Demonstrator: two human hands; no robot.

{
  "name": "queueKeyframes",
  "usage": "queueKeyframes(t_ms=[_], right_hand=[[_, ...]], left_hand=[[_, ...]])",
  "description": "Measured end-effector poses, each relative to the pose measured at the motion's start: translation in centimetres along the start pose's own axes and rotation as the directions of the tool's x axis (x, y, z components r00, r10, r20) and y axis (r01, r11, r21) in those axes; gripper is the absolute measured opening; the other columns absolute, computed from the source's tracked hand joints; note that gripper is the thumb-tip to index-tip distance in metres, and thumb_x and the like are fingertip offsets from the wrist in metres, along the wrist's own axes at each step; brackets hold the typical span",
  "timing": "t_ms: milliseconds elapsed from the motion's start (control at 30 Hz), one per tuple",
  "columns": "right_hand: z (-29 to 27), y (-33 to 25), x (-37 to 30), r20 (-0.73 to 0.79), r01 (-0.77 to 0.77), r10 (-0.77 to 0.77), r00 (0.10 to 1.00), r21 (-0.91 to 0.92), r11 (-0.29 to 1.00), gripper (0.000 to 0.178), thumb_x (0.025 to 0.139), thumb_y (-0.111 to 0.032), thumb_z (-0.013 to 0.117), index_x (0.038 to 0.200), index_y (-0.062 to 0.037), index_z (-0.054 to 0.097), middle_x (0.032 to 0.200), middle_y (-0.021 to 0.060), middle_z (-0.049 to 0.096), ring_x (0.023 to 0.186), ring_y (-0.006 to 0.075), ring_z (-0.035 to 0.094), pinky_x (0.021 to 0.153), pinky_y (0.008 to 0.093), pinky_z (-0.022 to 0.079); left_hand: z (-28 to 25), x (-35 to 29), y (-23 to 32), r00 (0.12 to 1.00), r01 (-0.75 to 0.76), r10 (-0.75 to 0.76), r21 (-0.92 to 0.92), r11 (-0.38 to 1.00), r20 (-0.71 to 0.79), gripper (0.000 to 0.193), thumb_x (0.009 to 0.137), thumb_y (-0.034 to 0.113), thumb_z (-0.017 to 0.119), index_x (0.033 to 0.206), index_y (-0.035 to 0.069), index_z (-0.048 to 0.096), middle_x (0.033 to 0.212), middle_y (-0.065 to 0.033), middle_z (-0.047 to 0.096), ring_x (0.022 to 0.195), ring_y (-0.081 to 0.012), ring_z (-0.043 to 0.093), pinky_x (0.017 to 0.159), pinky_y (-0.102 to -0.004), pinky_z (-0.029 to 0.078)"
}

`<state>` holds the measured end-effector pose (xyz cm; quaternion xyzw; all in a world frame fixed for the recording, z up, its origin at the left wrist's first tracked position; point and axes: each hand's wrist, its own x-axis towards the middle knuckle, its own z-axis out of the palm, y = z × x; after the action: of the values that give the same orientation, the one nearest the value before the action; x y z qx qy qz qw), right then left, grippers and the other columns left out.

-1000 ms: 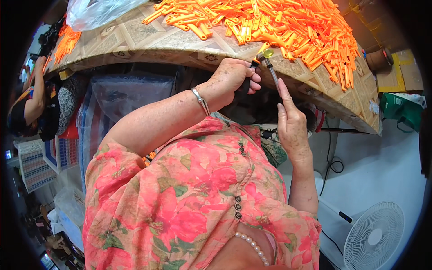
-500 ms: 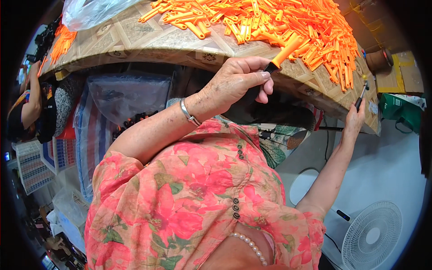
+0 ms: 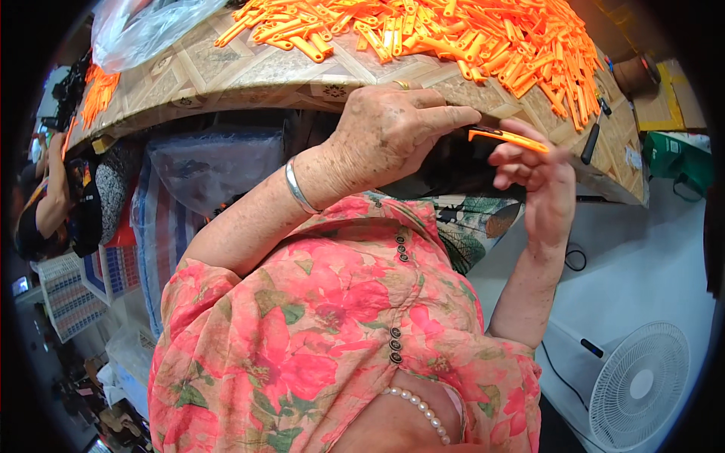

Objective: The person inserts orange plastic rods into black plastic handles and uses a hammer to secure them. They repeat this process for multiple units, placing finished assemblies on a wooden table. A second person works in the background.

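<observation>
My left hand (image 3: pixel 396 132) is closed, thumb and forefinger pinching the dark end of an orange plastic handle (image 3: pixel 511 138) just off the table's front edge. At the handle's other end is my right hand (image 3: pixel 540 177), with its fingers bent around it and slightly blurred. A small tool with a black grip (image 3: pixel 591 143), perhaps a hammer, lies at the right end of the table, beyond my right hand. Similar orange handles form a big pile (image 3: pixel 483 41) behind both hands.
The patterned table (image 3: pixel 226 72) curves across the top. A clear plastic bag (image 3: pixel 143 34) lies at its left, near a smaller orange pile (image 3: pixel 98 94). Another person's arm (image 3: pixel 53 192) shows at far left. A white fan (image 3: pixel 642 383) stands lower right, a green bag (image 3: pixel 676 158) above it.
My right hand has let go of the black-gripped tool, which now lies on the table, and come left to the orange handle. The handle has tipped from upright to nearly level.
</observation>
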<state>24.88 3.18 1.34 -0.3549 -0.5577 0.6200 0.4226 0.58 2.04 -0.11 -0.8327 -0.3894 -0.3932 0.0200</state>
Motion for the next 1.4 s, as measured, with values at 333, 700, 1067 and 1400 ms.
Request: queueKeyframes(t_ms=[333, 700, 1067, 1400], right_hand=[[2.6, 3.8, -0.4, 0.157, -0.258, 0.220, 0.963, 0.288, 0.922, 0.032, 0.102, -0.028, 0.051, 0.108, 0.0017, 0.063, 0.082, 0.0109, 0.068, 0.055, 0.0087, 0.059, 0.045, 0.0205, 0.045], [6.3, 3.5, 0.1, 0.021, -0.090, 0.089, 0.996, 0.420, 0.903, 0.035, 0.100, -0.031, 0.056, 0.106, 0.0026, 0.062, 0.078, 0.0057, 0.062, 0.054, 0.0062, 0.049, 0.049, 0.0209, 0.042], [6.7, 3.8, 0.5, -0.223, 0.106, 0.008, 0.975, 0.493, 0.864, 0.021, 0.097, -0.018, 0.062, 0.104, 0.0013, 0.065, 0.075, 0.0037, 0.061, 0.052, 0.0047, 0.045, 0.047, 0.0208, 0.039], [6.6, 5.7, 0.0, -0.383, 0.250, -0.329, 0.863, -0.242, 0.937, 0.013, 0.092, -0.009, 0.067, 0.101, 0.0008, 0.067, 0.079, 0.0046, 0.066, 0.059, 0.0072, 0.055, 0.052, 0.0218, 0.044]], left_hand=[[-1.8, 1.2, -0.2, 0.985, -0.171, 0.172, 0.306, 0.937, 0.024, 0.032, 0.073, 0.015, 0.066, 0.099, 0.030, 0.075, 0.084, 0.0108, 0.067, 0.102, -0.0113, 0.061, 0.117, -0.0481, 0.018], [-2.0, 0.4, -1.1, 0.985, -0.125, 0.159, 0.351, 0.928, -0.068, 0.030, 0.074, 0.015, 0.067, 0.098, 0.030, 0.075, 0.086, 0.0133, 0.067, 0.104, -0.0098, 0.061, 0.118, -0.0459, 0.013], [-1.3, 0.3, 0.2, 0.929, 0.001, 0.095, 0.257, 0.966, -0.359, 0.029, 0.081, 0.023, 0.069, 0.110, 0.021, 0.070, 0.122, 0.0042, 0.064, 0.121, -0.0203, 0.054, 0.119, -0.0464, 0.012], [0.4, -0.4, 1.6, 0.751, 0.252, -0.631, -0.798, 0.547, -0.195, 0.064, 0.084, 0.010, 0.075, 0.136, 0.000, 0.039, 0.122, -0.0140, 0.056, 0.098, -0.0181, 0.064, 0.087, -0.0296, 0.054]])
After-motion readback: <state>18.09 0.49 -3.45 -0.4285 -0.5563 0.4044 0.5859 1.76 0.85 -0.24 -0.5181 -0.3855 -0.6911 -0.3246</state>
